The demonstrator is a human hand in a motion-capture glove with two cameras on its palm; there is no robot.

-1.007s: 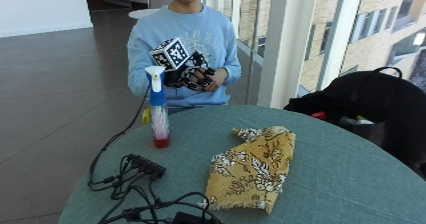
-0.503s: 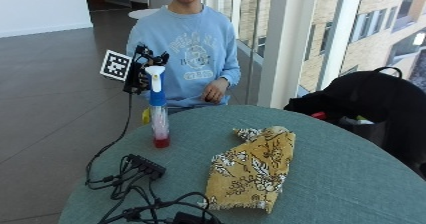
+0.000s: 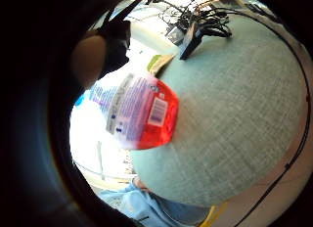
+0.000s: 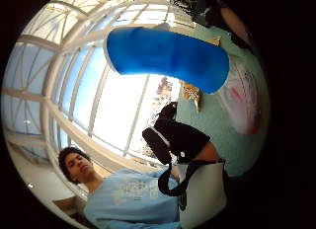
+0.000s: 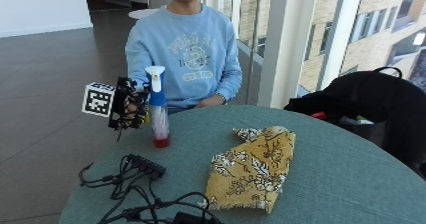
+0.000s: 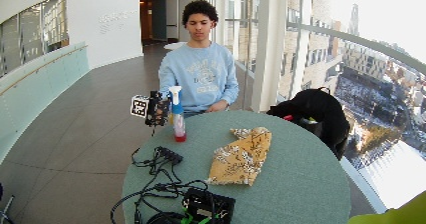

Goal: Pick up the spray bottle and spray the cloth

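A spray bottle [image 5: 158, 119] with a white nozzle, blue neck and red liquid at its base stands upright on the round grey-green table [image 5: 346, 174], near the left edge. My gloved right hand [image 5: 130, 108] is at the bottle's left, level with the blue neck, palm toward it, fingers reaching to the neck without wrapping it. The palm views show the blue head [image 4: 168, 54] and labelled body [image 3: 142, 112] close by. A yellow flowered cloth [image 5: 253, 166] lies crumpled on the table to the bottle's right.
A black power strip and tangled cables [image 5: 143, 169] lie on the table in front of the bottle. A black bag [image 5: 373, 104] sits beyond the table's far right edge. The person's bare hand [image 5: 210, 102] rests at the table's far edge.
The gloved hand has swung from in front of the chest to the bottle's left side and come down from nozzle height to the neck. Bottle and cloth have stayed in place.
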